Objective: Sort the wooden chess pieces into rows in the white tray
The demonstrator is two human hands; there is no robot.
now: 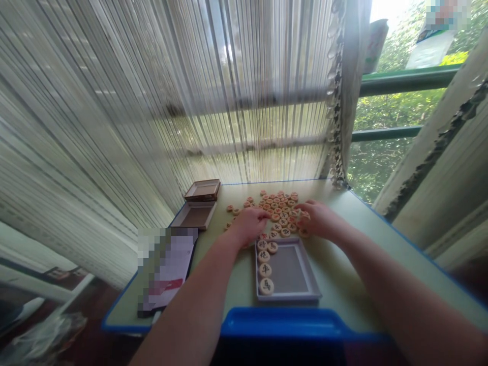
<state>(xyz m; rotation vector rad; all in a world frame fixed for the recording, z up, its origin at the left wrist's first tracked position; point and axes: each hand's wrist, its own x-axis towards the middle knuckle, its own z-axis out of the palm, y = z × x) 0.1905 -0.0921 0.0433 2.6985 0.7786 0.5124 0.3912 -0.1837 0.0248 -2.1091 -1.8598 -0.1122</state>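
A loose pile of round wooden Chinese chess pieces (pixel 280 203) with red and black characters lies on the pale green table. My left hand (pixel 249 223) is at the pile's left side, its fingers stretched toward the pieces, with no piece visible in its grasp. On the right side, my right hand (pixel 316 217) has its fingers apart around the outer pieces. Closer to me lies a shallow white box tray (pixel 314 274). Several black-marked pieces (pixel 266 270) form a column along its left wall, with one more beside the top of the column.
Two open brown-and-white boxes (pixel 194 216) stand at the table's back left. A tablet or phone-like device (pixel 171 269), partly blurred, lies at the left edge. Blue trim (pixel 284 323) lines the near edge. String curtains (pixel 244 101) hang behind the table.
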